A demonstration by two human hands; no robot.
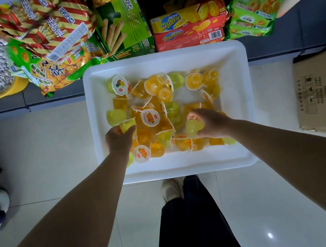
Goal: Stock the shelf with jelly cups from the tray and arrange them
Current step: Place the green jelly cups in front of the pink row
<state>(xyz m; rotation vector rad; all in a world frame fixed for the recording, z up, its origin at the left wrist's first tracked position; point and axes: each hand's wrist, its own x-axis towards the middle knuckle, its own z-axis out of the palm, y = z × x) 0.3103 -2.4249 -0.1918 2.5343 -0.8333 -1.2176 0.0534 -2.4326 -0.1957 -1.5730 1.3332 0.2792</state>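
I reach both hands into the white tray (235, 102) on the pale floor, my own shoe and dark trouser leg nearest below. My left hand (119, 139) has fingers curled round a yellow jelly cup (127, 124), its sealed lid edge tilted up and away past my fingertips. My right hand (209, 122) grips a green jelly cup (193, 126), which lies on its side, narrow base pointing left toward my other hand. Just under and between both sets of fingers lies the loose heap of orange, yellow and green jelly cups (156, 103), tumbled at every angle, some lids up, some bases up.

Beyond my fingertips, past the tray's far rim, stands the low grey shelf (270, 38), with a red Zecheese biscuit box (188, 35), a green biscuit-stick box (125, 27) and snack bags. The shelf lies straight ahead of both hands; I judge neither hand much nearer, so the lift forward over the far rim matters next. To my right fingers' outer side sits a cardboard carton (322, 91).
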